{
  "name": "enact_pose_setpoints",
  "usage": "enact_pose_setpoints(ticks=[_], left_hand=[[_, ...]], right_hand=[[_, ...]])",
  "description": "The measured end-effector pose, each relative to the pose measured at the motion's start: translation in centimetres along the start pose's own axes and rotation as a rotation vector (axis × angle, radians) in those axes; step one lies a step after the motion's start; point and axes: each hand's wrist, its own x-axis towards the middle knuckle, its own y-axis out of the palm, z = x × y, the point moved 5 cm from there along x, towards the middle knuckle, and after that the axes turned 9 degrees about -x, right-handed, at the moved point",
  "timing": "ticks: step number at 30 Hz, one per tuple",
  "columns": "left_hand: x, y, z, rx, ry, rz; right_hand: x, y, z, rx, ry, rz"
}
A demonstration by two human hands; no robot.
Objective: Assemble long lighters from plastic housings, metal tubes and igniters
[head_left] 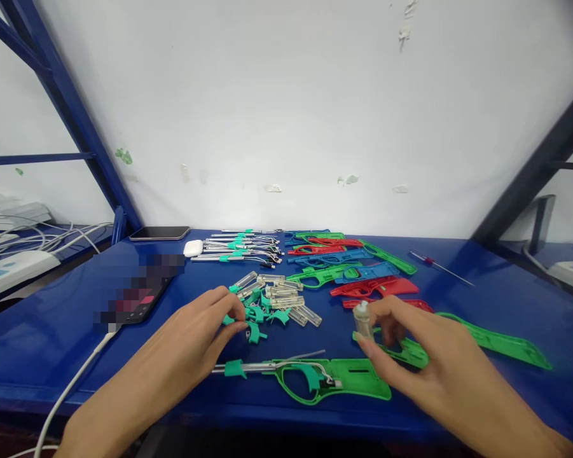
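My right hand (410, 343) pinches a small clear lighter fuel tank (362, 321) upright, its white valve end on top. My left hand (210, 324) has thumb and fingertips drawn together at a pile of teal plastic triggers (254, 332); whether a piece is between them is hidden. Below, between both hands, lies a green lighter shell half (357, 376) with a metal tube, a teal trigger, white wires and a thin clear hose laid in it. Behind the triggers, several clear fuel tanks (286, 292) are heaped together.
Metal rods with teal pieces and wires (238, 245) lie in rows at the back. Green, blue and red shell halves (376, 286) spread to the right, a thin screwdriver (441, 267) beyond. Phones (159, 233), a white case (193, 248) and a cable (76, 385) are left.
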Motion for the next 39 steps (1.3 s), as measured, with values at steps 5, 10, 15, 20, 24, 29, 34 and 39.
enact_pose_setpoints(ticks=[5,10,15,20,24,29,34,39], left_hand=[[2.0,-2.7,-5.3,-0.095,0.16,-0.24],[4.5,-4.0,-8.6,-0.224,0.218,-0.342],[4.8,-4.0,-8.2,-0.349,0.209,-0.402],[5.1,-3.3,-7.3,-0.531,0.12,-0.381],[5.7,-2.5,-7.3,-0.547,0.105,-0.353],[5.8,-1.8,-7.8,-0.55,0.153,-0.374],[5.8,-1.6,-8.0,-0.47,0.214,-0.408],[5.8,-1.3,-8.0,-0.347,0.25,-0.473]], right_hand=[[2.1,0.2,1.3,0.093,-0.029,0.073],[3.8,-1.1,2.2,0.15,-0.021,0.114],[4.4,-2.3,2.2,0.188,0.01,0.077],[5.2,-1.6,2.0,0.239,0.028,0.075],[5.6,-0.7,1.6,0.28,0.054,0.066],[5.7,-0.3,2.0,0.274,0.036,0.085],[5.6,-0.4,1.9,0.24,0.033,0.068],[5.6,-0.3,1.6,0.214,0.041,0.055]])
